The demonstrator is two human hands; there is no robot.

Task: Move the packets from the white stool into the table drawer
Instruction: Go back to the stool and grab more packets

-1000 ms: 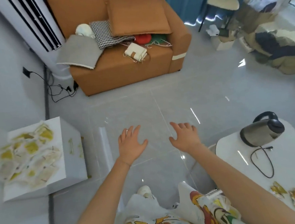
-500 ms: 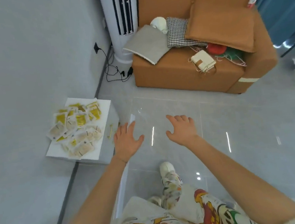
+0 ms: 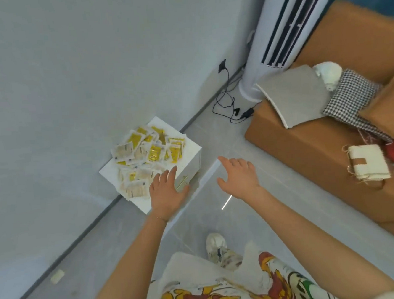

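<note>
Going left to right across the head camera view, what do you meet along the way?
The packets on the white stool, then the right hand, the grey cushion, the checked cushion.

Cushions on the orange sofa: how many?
3: flat grey fabric cushion on the corner of the orange sofa, black-and-white houndstooth cushion right of it, orange fabric cushion at the frame edge. Others possibly cropped.
</note>
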